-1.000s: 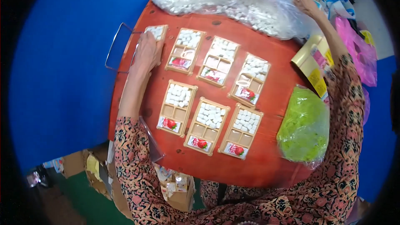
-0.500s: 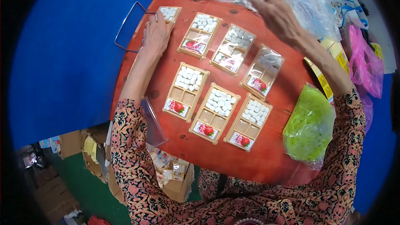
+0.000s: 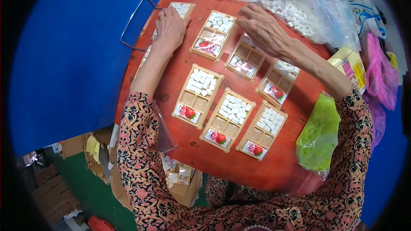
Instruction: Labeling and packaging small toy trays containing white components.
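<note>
Several tan, rectangular, compartmented plastic trays are probably weighing little, flexing slightly, edges suiting grasp; left hand, right hand are partly covering two, fingers' grip unclear.

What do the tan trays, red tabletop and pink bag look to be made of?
Tan trays: probably moulded plastic, smooth with raised dividers. Red tabletop: knot-like spots suggest wood or printed covering, slightly glossy. Pink bag: likely thin plastic film, shiny and crinkled.

Tan trays; white pieces inside
</note>
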`<state>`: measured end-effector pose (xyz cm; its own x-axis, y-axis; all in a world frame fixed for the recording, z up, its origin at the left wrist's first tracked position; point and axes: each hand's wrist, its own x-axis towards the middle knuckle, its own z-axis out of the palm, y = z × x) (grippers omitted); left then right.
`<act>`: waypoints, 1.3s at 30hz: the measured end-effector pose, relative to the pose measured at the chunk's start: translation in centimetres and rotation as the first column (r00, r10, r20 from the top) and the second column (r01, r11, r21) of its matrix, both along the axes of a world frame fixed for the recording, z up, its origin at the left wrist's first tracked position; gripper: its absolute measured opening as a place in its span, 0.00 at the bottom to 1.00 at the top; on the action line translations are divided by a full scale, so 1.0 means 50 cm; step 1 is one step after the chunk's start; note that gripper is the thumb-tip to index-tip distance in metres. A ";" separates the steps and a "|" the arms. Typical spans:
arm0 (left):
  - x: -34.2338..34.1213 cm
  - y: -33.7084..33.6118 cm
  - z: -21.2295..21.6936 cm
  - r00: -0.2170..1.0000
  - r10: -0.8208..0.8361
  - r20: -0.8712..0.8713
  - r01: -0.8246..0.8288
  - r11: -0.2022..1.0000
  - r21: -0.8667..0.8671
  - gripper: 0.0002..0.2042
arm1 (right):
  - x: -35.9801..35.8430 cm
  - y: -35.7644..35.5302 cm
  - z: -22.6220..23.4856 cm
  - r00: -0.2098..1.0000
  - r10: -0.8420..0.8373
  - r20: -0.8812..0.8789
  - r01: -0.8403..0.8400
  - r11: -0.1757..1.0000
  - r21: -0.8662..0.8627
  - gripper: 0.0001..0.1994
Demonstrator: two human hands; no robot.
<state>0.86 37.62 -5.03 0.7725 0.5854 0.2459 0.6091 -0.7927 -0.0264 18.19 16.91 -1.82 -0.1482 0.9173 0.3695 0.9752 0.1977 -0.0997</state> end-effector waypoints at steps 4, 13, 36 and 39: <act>0.004 -0.003 -0.020 0.983 -0.185 0.021 0.185 0.983 -0.016 0.28 | -0.007 0.011 0.000 1.000 0.022 -0.022 -0.023 0.998 -0.052 0.10; -0.042 0.061 -0.083 0.948 -0.310 -0.074 0.316 0.881 0.353 0.26 | -0.021 0.008 0.034 0.997 0.076 -0.029 -0.078 0.992 -0.098 0.09; -0.551 -0.404 -0.001 0.429 0.789 0.440 0.010 0.483 -0.876 0.12 | -0.573 -0.074 -0.022 0.945 0.323 0.052 -0.314 0.940 -0.133 0.19; -0.562 -0.401 0.008 0.316 0.891 0.325 0.257 0.249 -0.934 0.10 | -0.570 -0.089 -0.039 0.929 0.355 0.104 -0.351 0.935 -0.057 0.20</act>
<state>-27.26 17.58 -4.62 0.1705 0.9277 -0.3322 0.0126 0.3351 0.9421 -10.29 12.48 -3.79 -0.5033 0.8105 0.2995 0.8481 0.5298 -0.0087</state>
